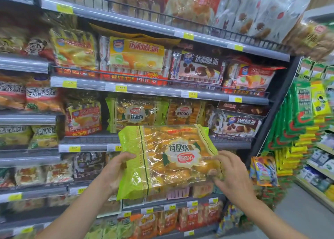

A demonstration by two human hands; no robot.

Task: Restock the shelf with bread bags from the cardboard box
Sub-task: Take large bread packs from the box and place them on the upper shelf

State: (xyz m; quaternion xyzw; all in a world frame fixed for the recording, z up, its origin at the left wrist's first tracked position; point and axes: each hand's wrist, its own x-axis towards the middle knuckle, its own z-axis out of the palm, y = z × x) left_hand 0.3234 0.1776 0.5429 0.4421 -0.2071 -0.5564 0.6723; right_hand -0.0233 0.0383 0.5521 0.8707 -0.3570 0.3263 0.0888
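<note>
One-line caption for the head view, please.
A person's left hand and right hand hold a green-edged bread bag, label upside down, before matching bags on the shelf.

Bread bag sits between left hand and right hand, in front of shelf. 2 shelved bags stand on it, behind.

Shelf front: bare grey deck lies open ahead of the red pack.
Behind: standing bread bags fill the bay's back.
Overhead: price rail caps the opening.
Foreground: held bread bag blocks the middle.
Right flank: hanging green packets crowd the aisle.
</note>
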